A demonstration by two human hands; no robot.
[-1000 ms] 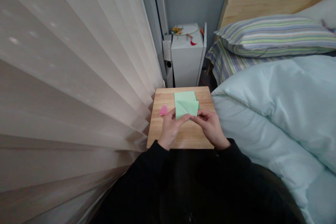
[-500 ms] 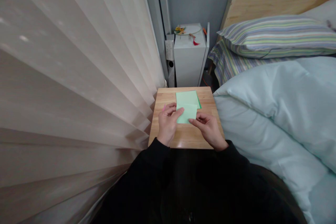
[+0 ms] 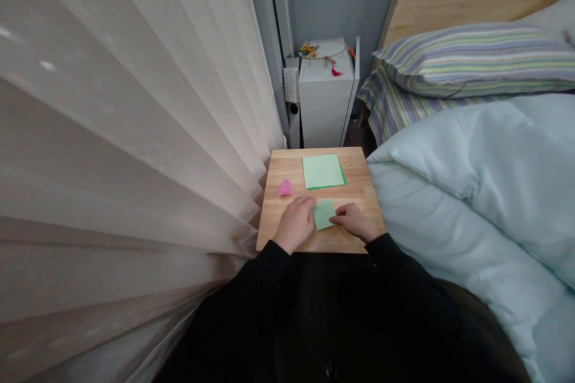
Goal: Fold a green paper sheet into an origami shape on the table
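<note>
A small square of light green paper (image 3: 323, 215) is between my hands, low over the small wooden table. My left hand (image 3: 295, 221) has its fingers closed at the paper's left edge, and its thumb is mostly hidden. With thumb and fingers together, my right hand (image 3: 356, 222) pinches the right edge. Beyond them lies a larger light green sheet (image 3: 323, 171), a darker green one showing from under its edge. Left of that sheet sits a folded pink paper piece (image 3: 285, 187).
The wooden table (image 3: 265, 230) stands between a pleated pale curtain (image 3: 188, 131) on the left and a bed with a light blue quilt (image 3: 471, 191). Behind it is a white cabinet (image 3: 326, 105) with small things on top. A striped pillow (image 3: 476, 63) lies on the bed.
Both hands have come nearer to me with the small green paper, which now looks smaller and turned. The larger sheet and the pink piece are now uncovered.
</note>
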